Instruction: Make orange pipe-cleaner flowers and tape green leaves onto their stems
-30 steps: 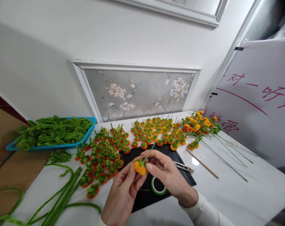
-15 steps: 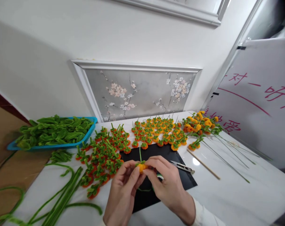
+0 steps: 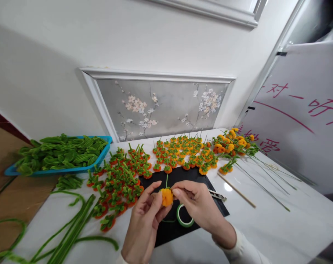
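Observation:
Between my two hands is a yellow-orange pipe-cleaner flower (image 3: pixel 167 198), its face turned toward me and a thin green stem rising behind it. My left hand (image 3: pixel 147 212) pinches the flower's left side between thumb and fingers. With thumb and forefinger closed at the flower's upper right edge, my right hand (image 3: pixel 195 200) grips it too. Below the hands a roll of green tape (image 3: pixel 185 216) lies on a black mat (image 3: pixel 169 233). Partly covered by the right hand is a metal craft knife or scissors (image 3: pixel 218 195).
Rows of orange and yellow flower heads (image 3: pixel 183 148) spread across the white table (image 3: pixel 268 223). A blue tray (image 3: pixel 105 156) of green pieces stands at left, near loose green pipe cleaners (image 3: pixel 72 231). Stemmed flowers (image 3: pixel 234 143) and a wooden stick (image 3: pixel 236 190) lie at right.
The flower has tipped so its face points at me. My right hand has shifted slightly right, uncovering the tape roll.

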Available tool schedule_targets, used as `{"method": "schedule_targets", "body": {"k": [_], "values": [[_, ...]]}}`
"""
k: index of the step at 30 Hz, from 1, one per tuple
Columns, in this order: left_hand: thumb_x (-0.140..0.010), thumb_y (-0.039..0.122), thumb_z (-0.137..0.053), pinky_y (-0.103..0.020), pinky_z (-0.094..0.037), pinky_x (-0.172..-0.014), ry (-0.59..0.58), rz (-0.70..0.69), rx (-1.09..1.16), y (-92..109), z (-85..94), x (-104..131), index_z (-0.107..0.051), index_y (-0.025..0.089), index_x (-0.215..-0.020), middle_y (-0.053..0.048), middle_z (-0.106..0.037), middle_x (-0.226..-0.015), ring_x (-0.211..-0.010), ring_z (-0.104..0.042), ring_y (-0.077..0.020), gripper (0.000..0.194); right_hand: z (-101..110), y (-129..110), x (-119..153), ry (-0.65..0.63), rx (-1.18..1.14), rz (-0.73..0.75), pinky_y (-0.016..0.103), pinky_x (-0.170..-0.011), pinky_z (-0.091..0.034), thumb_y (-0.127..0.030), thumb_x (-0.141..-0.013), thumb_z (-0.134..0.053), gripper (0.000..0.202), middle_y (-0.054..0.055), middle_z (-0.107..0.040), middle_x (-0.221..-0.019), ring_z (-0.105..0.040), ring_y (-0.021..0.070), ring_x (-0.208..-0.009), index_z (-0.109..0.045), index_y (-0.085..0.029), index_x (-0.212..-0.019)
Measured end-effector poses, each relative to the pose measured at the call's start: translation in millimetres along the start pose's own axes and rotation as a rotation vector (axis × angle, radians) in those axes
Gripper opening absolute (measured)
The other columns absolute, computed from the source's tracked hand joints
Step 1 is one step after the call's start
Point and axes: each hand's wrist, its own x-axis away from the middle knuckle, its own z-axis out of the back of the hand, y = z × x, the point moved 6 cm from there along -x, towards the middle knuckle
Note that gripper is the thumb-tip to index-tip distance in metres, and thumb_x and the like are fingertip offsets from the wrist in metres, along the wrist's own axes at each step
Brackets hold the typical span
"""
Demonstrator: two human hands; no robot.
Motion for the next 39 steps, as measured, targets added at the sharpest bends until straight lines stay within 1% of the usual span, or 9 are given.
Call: {"method": "schedule_targets", "body": {"k": [2,7,11,15,22,26,30,34,39], "values": [[-0.073,0.031,-0.072,-0.026,-0.058,-0.071,0.009,0.042,0.0,-3,1.8,-1,-0.063,0.024,-0.108,-0.001,-0.07,-0.088,-0.082,-0.066,-0.0147,0.037,4,-3,0,0.016,-0.002,0.055,0.022,-0.058,-0.047,-0.022,-0.087,-0.052,0.016,0.003,-0.067,-0.081,-0.06,0.0137,-0.068,-0.067,-0.019,-0.09],[-0.075,0.035,-0.068,-0.021,-0.057,-0.06,0.036,0.01,-0.131,-2,6.4,-1,-0.07,0.02,-0.098,-0.005,-0.069,-0.101,-0.08,-0.066,-0.0162,0.028,0,-12,3,-0.003,0.044,0.184,0.022,-0.064,-0.049,-0.015,-0.078,-0.064,0.018,0.002,-0.065,-0.083,-0.061,0.0139,-0.071,-0.069,-0.024,-0.093],[-0.075,0.038,-0.067,-0.024,-0.059,-0.061,-0.063,-0.055,-0.238,4,2.0,2,-0.068,0.023,-0.105,-0.005,-0.068,-0.107,-0.084,-0.066,-0.0192,0.034,-2,-10,3,-0.004,0.036,0.211,0.023,-0.068,-0.05,-0.014,-0.079,-0.064,0.024,0.002,-0.066,-0.084,-0.062,0.0141,-0.074,-0.069,-0.025,-0.099],[-0.065,0.024,-0.076,-0.025,-0.059,-0.066,-0.121,-0.126,-0.409,11,-1.1,2,-0.067,0.026,-0.108,-0.001,-0.073,-0.097,-0.076,-0.069,-0.0182,0.044,3,0,1,0.002,-0.011,0.161,0.021,-0.064,-0.049,-0.017,-0.078,-0.066,0.023,0.001,-0.066,-0.08,-0.062,0.0133,-0.07,-0.069,-0.024,-0.1],[-0.065,0.017,-0.073,-0.022,-0.058,-0.073,-0.078,-0.227,-0.475,9,4.4,-2,-0.065,0.024,-0.098,0.002,-0.075,-0.09,-0.083,-0.07,-0.0171,0.035,-4,1,7,0.026,-0.07,0.253,0.02,-0.059,-0.051,-0.015,-0.084,-0.058,0.022,0.004,-0.069,-0.086,-0.063,0.0117,-0.066,-0.07,-0.023,-0.1],[-0.064,0.017,-0.074,-0.021,-0.058,-0.071,-0.07,-0.228,-0.475,7,3.9,-2,-0.064,0.022,-0.093,0.002,-0.074,-0.085,-0.08,-0.07,-0.0165,0.031,-6,4,8,0.021,-0.089,0.255,0.019,-0.057,-0.05,-0.013,-0.084,-0.056,0.023,0.004,-0.07,-0.083,-0.064,0.0116,-0.064,-0.072,-0.023,-0.096],[-0.066,0.017,-0.073,-0.021,-0.056,-0.075,-0.113,-0.177,-0.488,10,0.6,-1,-0.062,0.022,-0.102,0.001,-0.074,-0.093,-0.086,-0.069,-0.0168,0.038,-3,8,4,-0.025,-0.051,0.188,0.019,-0.062,-0.051,-0.014,-0.083,-0.059,0.023,0.003,-0.07,-0.082,-0.064,0.0122,-0.068,-0.071,-0.023,-0.098],[-0.074,0.025,-0.068,-0.023,-0.057,-0.069,-0.149,-0.123,-0.505,11,1.1,-1,-0.059,0.021,-0.105,0.0,-0.075,-0.085,-0.075,-0.069,-0.0158,0.032,3,7,3,-0.044,-0.05,0.171,0.022,-0.066,-0.051,-0.017,-0.08,-0.064,0.03,0.004,-0.067,-0.087,-0.063,0.0132,-0.072,-0.067,-0.024,-0.109],[-0.067,0.02,-0.073,-0.02,-0.055,-0.058,-0.139,-0.151,-0.505,11,3.4,-1,-0.06,0.021,-0.092,0.003,-0.073,-0.065,-0.058,-0.065,-0.0127,0.028,2,6,4,-0.046,-0.125,0.164,0.022,-0.069,-0.052,-0.02,-0.076,-0.069,0.024,0.005,-0.067,-0.091,-0.064,0.014,-0.075,-0.072,-0.024,-0.099]]}}
